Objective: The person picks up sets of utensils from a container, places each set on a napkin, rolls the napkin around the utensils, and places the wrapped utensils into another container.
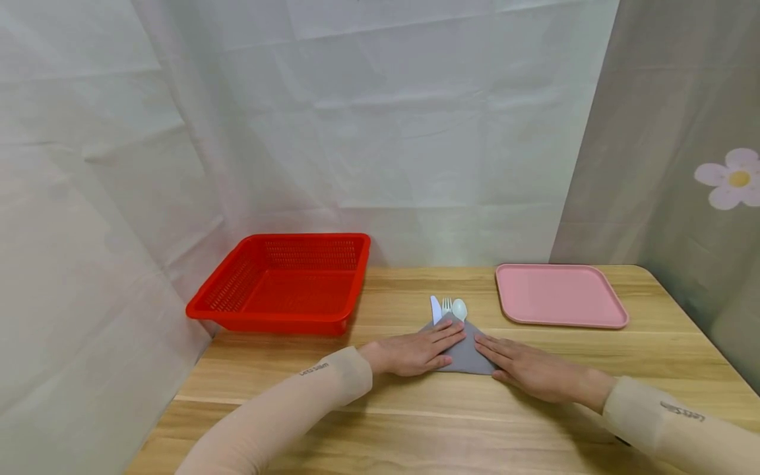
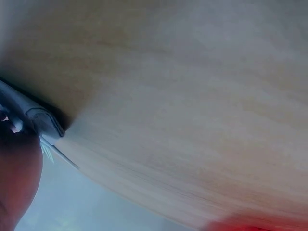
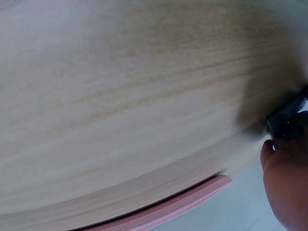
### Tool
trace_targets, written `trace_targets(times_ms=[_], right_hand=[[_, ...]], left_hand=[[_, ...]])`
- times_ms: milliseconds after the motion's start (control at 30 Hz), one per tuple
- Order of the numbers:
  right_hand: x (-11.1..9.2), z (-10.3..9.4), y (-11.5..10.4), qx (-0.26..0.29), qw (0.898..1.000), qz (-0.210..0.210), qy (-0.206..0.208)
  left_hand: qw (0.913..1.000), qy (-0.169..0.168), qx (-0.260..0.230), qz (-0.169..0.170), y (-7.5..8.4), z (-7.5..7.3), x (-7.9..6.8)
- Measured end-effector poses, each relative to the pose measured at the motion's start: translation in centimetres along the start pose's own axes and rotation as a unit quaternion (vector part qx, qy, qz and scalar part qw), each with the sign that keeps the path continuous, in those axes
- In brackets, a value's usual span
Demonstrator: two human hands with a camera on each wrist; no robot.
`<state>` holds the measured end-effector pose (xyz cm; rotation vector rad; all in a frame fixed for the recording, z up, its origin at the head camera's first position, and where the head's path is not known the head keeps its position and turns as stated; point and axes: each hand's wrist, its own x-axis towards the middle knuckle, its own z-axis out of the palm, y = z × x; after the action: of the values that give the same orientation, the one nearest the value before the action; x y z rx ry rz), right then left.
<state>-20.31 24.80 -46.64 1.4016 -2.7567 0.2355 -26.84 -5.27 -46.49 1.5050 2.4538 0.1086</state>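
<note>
A folded grey napkin (image 1: 469, 356) lies on the wooden table between both hands. Out of its far end stick the tops of a white knife (image 1: 436, 309), a white fork (image 1: 446, 305) and a white spoon (image 1: 460, 308); their lower parts are hidden under the cloth. My left hand (image 1: 418, 349) rests with extended fingers on the napkin's left side. On its right edge lie the straight fingers of my right hand (image 1: 528, 369). In the left wrist view the napkin's folded edge (image 2: 43, 120) shows beside the hand.
At the back left stands a red plastic basket (image 1: 279, 325) with perforated sides. A pink tray (image 1: 558, 293) lies at the back right, beyond the right hand. White curtains (image 1: 415, 132) hang behind the table (image 1: 404, 429).
</note>
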Motion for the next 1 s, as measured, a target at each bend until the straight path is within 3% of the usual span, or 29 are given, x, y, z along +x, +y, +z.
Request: trace_targets(times_ms=[167, 367, 500, 700, 867, 1000], right_hand=[[-0.1, -0.1, 0.0, -0.014, 1.0, 0.01, -0.011], [-0.3, -0.3, -0.2, -0.114, 0.993, -0.023, -0.001], [-0.3, -0.4, 0.0, -0.18, 0.982, -0.062, 0.014], [-0.5, -0.7, 0.3, -0.268, 0.953, -0.137, 0.027], [-1.0, -0.8, 0.6, -0.271, 0.946, -0.166, 0.061], [-1.6, -0.5, 0.9, -0.237, 0.951, -0.169, 0.106]], left_hand=[[0.9999, -0.004, 0.01, -0.001, 0.2, -0.1, 0.2], [0.9998, -0.007, 0.017, -0.004, 0.1, 0.1, 0.3], [0.9998, -0.006, 0.017, -0.003, 0.0, 0.1, 0.2], [1.0, -0.003, 0.009, 0.001, 0.0, 0.1, 0.2], [1.0, -0.004, 0.006, 0.0, 0.0, 0.0, 0.1], [1.0, -0.007, 0.003, -0.004, 0.0, 0.0, 0.0]])
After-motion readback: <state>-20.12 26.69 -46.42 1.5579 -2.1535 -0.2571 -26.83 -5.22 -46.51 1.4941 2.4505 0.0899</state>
